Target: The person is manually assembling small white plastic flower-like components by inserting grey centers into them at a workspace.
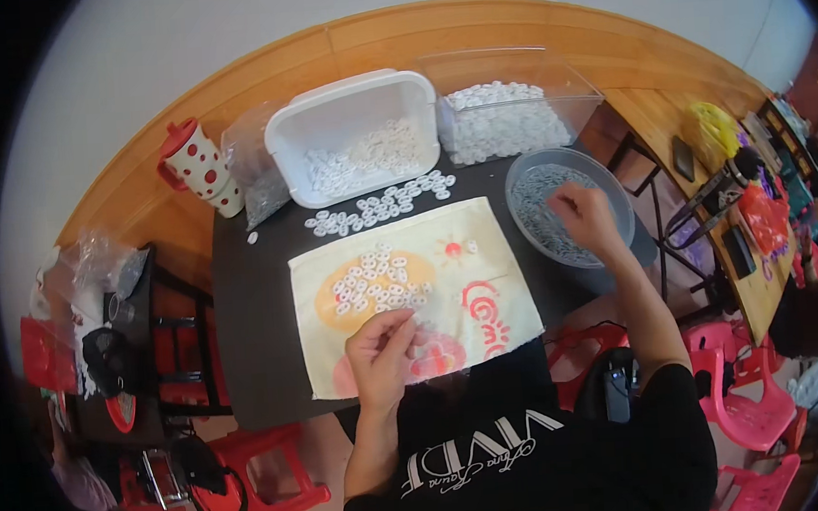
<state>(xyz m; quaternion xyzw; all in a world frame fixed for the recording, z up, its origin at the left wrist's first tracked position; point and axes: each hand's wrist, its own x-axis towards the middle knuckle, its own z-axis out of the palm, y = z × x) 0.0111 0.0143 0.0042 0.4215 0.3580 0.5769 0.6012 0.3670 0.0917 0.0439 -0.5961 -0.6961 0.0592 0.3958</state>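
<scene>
My left hand (380, 353) is over the near edge of a cream cloth (514, 291) with printed patches, thumb and fingertips pinched together. What they hold, if anything, is too small to make out. Just beyond it, small white oval pieces with dark slots (364, 282) lie loosely grouped on the cloth. My right hand (586, 215) reaches over a round grey tub (623, 207) of small grey-blue pieces (536, 191). Its fingers are drawn together and curled down; whatever is between them is hidden.
Behind the cloth, more ovals (382, 204) lie on the dark table (256, 358). A white bin (352, 95) and a clear box (510, 65) hold similar white pieces. A dotted tumbler (202, 170) and plastic bag (265, 194) stand left. Red stools (282, 469) surround the table.
</scene>
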